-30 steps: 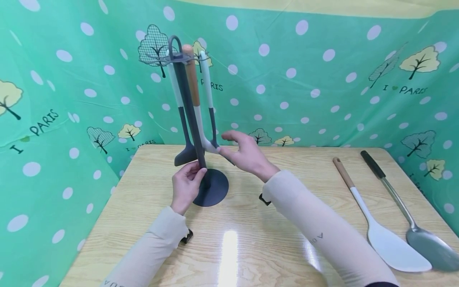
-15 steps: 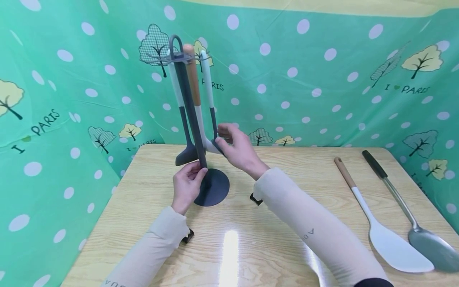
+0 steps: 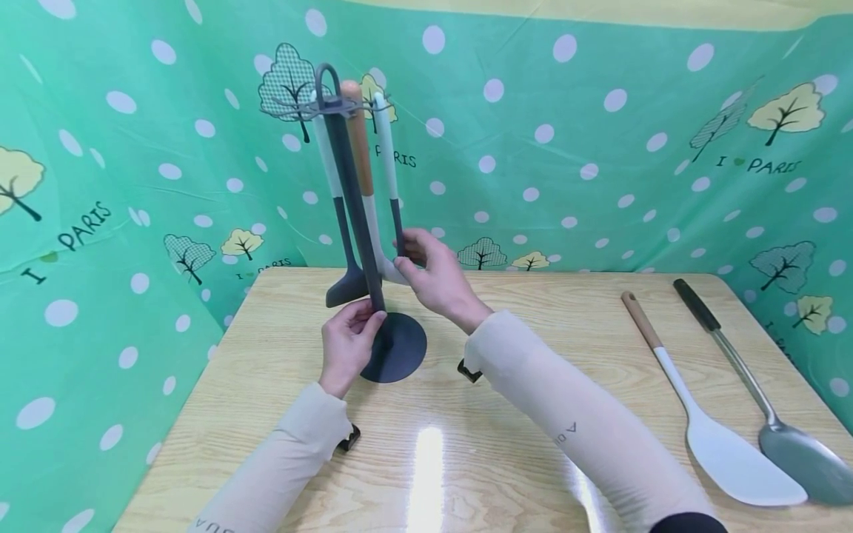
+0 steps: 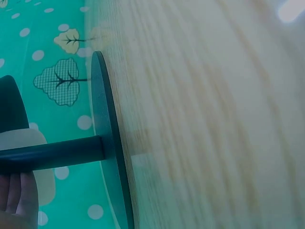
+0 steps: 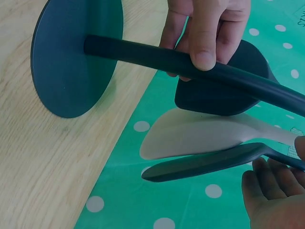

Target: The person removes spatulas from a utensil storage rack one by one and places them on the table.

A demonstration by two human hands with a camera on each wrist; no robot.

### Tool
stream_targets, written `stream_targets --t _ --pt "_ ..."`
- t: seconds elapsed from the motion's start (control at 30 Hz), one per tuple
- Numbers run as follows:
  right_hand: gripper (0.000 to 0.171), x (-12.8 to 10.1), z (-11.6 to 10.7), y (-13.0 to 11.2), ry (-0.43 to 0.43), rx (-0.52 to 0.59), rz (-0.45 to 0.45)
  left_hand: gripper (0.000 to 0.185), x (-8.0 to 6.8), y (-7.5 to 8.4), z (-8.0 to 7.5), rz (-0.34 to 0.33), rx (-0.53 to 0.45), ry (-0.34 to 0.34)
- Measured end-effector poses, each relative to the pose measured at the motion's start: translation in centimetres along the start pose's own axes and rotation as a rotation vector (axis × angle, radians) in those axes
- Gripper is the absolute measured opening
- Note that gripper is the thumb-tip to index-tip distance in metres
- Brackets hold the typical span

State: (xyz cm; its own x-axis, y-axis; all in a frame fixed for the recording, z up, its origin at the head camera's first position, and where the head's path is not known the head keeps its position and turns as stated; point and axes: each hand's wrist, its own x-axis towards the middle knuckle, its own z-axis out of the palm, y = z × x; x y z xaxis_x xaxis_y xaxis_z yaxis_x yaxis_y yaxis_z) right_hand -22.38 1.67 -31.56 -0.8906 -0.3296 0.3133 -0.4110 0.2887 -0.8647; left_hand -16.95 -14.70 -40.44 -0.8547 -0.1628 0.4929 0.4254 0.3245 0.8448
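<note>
green polka-dot backdrop (image 3: pixel 600 148), wooden table (image 3: pixel 466 459)

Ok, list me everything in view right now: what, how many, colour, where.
utensil stand: one, dark grey, back left of the table, round base flat on it.
hanging utensils: three on the stand, two white-and-grey handled, one wood-and-white.
white spatula: one, wooden handle, lying on the table's right side.
metal spatula: one, black handle, lying right of the white one.
table: one, light wood.
backdrop cloth: green, white dots, trees.
left hand: grips the stand's pole.
right hand: fingers pinch a hanging utensil's dark neck.
</note>
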Motion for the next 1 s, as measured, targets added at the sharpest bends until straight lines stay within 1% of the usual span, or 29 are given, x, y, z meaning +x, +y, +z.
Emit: stream_targets --t 0.07,0.17,0.33,0.47,0.57,0.7,0.87,1.0 --pt "0.034 0.0 0.1 0.0 0.001 0.007 0.003 0.018 -0.1 0.8 0.0 0.003 0.01 0.001" --pt "0.035 -0.1 0.1 0.0 0.007 0.018 0.004 0.017 -0.1 1.1 -0.1 0.005 0.022 0.004" --pt "0.035 -0.2 0.2 0.1 0.022 0.03 -0.01 0.017 -0.1 1.1 -0.1 0.011 0.036 0.007" --pt "0.025 -0.2 0.2 0.1 0.05 0.032 -0.053 0.017 -0.1 0.8 -0.1 0.009 0.032 0.008" --pt "0.022 -0.2 0.2 0.2 0.06 0.059 -0.064 0.018 0.0 -0.5 0.1 0.006 0.018 0.014" --pt "0.022 -0.3 0.0 0.2 0.06 0.112 -0.052 0.018 0.2 -2.3 0.3 0.009 0.019 0.025" --pt "0.019 -0.5 -0.2 0.1 0.068 0.138 -0.055 0.018 0.1 -2.8 0.3 0.02 0.008 0.025" --pt "0.018 -0.6 -0.4 0.0 0.071 0.148 -0.053 0.018 0.1 -2.8 0.2 0.023 -0.001 0.023"
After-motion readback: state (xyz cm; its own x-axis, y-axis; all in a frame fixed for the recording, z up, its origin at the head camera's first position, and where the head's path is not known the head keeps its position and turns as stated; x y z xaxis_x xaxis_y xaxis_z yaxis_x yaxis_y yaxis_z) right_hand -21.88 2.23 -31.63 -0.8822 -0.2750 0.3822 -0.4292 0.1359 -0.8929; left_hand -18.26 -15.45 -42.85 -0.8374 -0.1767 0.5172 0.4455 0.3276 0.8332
